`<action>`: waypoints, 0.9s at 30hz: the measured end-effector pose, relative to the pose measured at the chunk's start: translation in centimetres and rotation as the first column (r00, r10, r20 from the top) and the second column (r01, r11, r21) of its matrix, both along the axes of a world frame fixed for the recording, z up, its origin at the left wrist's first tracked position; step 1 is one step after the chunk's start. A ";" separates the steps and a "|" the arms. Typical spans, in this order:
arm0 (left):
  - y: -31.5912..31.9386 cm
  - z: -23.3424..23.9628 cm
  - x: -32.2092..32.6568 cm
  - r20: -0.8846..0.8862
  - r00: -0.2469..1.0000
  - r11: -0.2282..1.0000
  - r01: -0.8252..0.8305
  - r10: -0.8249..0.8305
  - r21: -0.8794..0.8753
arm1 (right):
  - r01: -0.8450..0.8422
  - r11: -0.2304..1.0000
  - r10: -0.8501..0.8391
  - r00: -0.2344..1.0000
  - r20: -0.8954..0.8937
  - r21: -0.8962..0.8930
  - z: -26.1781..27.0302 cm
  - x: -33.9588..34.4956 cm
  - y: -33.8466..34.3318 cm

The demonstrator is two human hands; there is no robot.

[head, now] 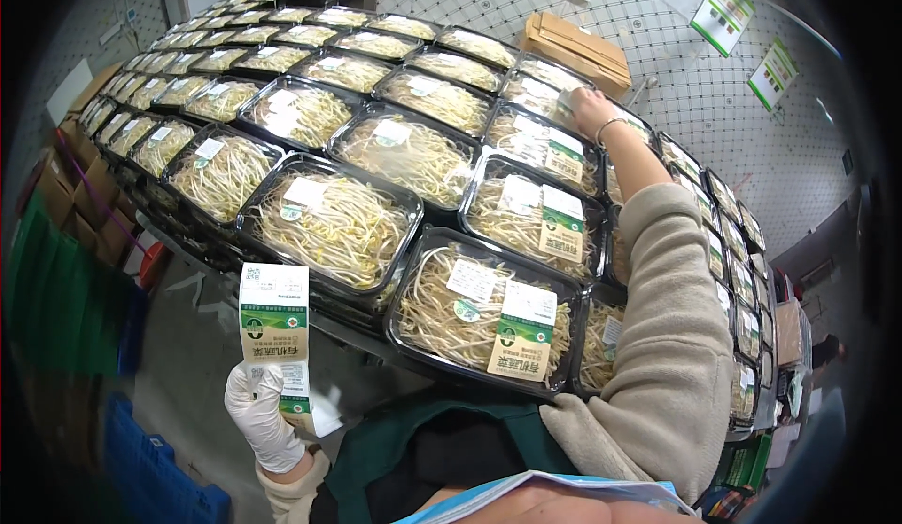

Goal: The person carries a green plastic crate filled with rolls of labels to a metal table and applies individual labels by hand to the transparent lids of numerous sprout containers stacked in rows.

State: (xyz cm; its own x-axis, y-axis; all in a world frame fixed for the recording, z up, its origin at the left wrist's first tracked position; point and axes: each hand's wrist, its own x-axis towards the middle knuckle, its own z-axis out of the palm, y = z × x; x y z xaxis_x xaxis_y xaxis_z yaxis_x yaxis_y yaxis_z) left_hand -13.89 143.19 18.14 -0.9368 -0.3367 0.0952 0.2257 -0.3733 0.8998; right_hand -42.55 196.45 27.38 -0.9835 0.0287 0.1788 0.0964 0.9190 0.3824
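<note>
My left hand [264,415], in a white glove, grips a strip of printed labels [275,312] in green, white and tan, near the bottom of the view. My bare right hand [590,111], with a bracelet at the wrist, reaches to the far side of the stacked packs. Its fingers are at a clear-lidded black tray of bean sprouts [539,95], and something pale, perhaps a label, shows beside the fingertips. Nearer to me, a tray of sprouts [437,312] bears a green and tan label [523,330]; another tray [331,224] carries only small stickers.
Many more sprout trays [218,164] stand in rows to the left and right. Cardboard boxes [578,52] are by the tiled wall. Blue plastic crates [158,464] and green crates [63,298] stand at the left. Part of a person [828,350] shows at the far right.
</note>
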 end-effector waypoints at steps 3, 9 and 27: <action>0.2 -0.1 -0.6 -0.049 0.994 0.992 0.102 -0.098 0.079 | 0.182 0.972 -0.154 0.971 -0.184 0.149 3.3 2.5 -4.5; 0.4 0.6 -3.6 -0.244 0.880 0.908 0.360 -0.407 -0.216 | -0.120 0.377 0.617 0.772 0.152 -0.919 8.0 16.9 -26.1; -10.4 1.0 -3.2 0.068 0.723 0.726 0.686 -0.687 0.048 | -0.317 0.671 0.240 0.948 -0.208 -0.671 7.7 18.5 -36.6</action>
